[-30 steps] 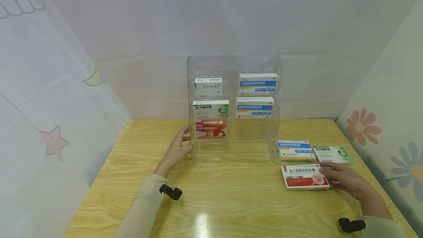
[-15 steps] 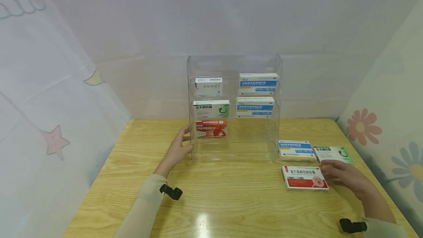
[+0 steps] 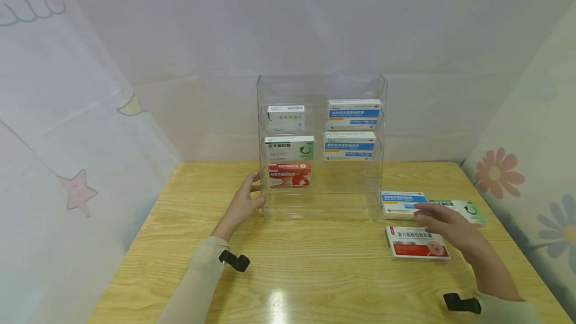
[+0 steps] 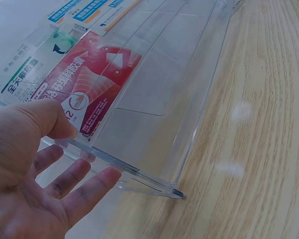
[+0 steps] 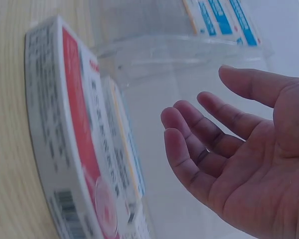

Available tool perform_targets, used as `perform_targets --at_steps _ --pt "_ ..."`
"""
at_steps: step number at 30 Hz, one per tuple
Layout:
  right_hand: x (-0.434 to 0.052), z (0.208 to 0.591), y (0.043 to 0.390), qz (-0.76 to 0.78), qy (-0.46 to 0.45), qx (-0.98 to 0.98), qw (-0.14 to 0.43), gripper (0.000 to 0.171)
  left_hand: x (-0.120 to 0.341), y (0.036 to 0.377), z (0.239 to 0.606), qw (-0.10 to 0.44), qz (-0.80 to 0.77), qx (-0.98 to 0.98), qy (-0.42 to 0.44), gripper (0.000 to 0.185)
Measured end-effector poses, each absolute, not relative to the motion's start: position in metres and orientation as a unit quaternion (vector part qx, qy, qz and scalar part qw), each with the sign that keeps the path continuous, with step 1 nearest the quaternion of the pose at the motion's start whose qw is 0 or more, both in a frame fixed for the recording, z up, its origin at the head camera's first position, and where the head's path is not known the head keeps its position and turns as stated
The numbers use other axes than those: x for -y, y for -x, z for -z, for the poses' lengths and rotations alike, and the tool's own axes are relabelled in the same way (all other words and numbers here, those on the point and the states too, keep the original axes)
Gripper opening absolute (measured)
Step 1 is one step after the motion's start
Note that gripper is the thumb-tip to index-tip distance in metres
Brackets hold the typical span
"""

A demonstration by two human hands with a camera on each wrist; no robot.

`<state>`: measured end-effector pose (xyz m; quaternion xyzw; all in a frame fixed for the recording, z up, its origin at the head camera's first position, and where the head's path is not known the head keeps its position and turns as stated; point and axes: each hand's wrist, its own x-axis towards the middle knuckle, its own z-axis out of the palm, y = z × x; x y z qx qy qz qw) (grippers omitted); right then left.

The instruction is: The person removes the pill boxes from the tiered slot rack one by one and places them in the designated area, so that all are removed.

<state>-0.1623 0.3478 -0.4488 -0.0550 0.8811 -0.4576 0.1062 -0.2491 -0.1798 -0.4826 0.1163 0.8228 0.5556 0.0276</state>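
Beside the red box (image 3: 416, 243), right hand (image 3: 443, 221) had lifted off, fingers loose, reaching toward blue box (image 3: 403, 202); left hand (image 3: 243, 204) still braced clear rack (image 3: 321, 146), palm flat.

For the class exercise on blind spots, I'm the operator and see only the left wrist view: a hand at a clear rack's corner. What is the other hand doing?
Observer: The right hand hovers open above the table, holding nothing.
Operator: What is nearest to it?
Observer: Three boxes lie flat to the right of the clear rack: a blue box, a green box and a red box. Its fingertips are over the blue one.
Operator: Is the rack's bottom right shelf filled?
Observer: No box shows there; the left hand rests on the rack's left side.
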Motion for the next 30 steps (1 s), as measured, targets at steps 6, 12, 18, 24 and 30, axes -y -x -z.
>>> perform_targets --at_steps 6,12,18,24,30 --pt "-0.320 0.439 0.166 0.467 0.088 -0.875 0.091 0.053 0.180 0.249 0.483 0.030 -0.554 -0.824 -0.114 0.079" --pt "-0.295 0.433 0.174 0.490 0.121 -0.859 0.087 0.051 0.180 0.250 0.483 0.032 -0.556 -0.822 -0.114 0.078" --pt "-0.273 0.429 0.183 0.515 0.124 -0.842 0.102 0.056 0.179 0.249 0.483 0.029 -0.556 -0.824 -0.111 0.079" --pt "-0.253 0.424 0.191 0.498 0.143 -0.851 0.086 0.051 0.178 0.249 0.483 0.026 -0.557 -0.823 -0.107 0.079" --pt "-0.232 0.418 0.201 0.500 0.153 -0.849 0.076 0.050 0.178 0.250 0.484 0.026 -0.558 -0.823 -0.105 0.079"
